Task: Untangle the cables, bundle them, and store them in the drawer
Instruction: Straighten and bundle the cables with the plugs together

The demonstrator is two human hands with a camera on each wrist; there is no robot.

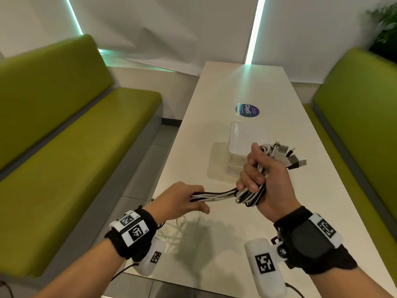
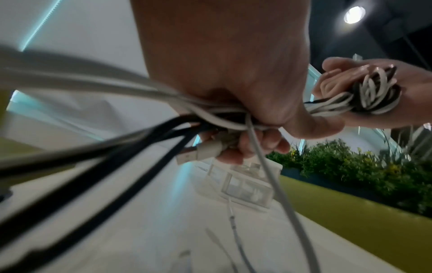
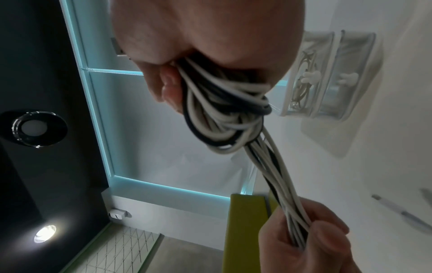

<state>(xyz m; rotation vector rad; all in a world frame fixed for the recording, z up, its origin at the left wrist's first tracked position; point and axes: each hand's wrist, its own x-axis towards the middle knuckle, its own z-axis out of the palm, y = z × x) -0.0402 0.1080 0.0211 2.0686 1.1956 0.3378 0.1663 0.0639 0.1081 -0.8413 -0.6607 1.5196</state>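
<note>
A bundle of black and white cables is looped into a coil that my right hand grips above the white table. Several USB plugs stick out past its thumb. The coil fills that fist in the right wrist view. The loose strands run left into my left hand, which pinches them between thumb and fingers. Their slack tails hang to the table. A small clear plastic drawer unit stands just behind my right hand; its drawers look closed.
Green bench seats flank the narrow table on both sides, the right one close by. A round blue sticker lies on the table beyond the drawer unit. More thin white cable lies on the table under my left wrist.
</note>
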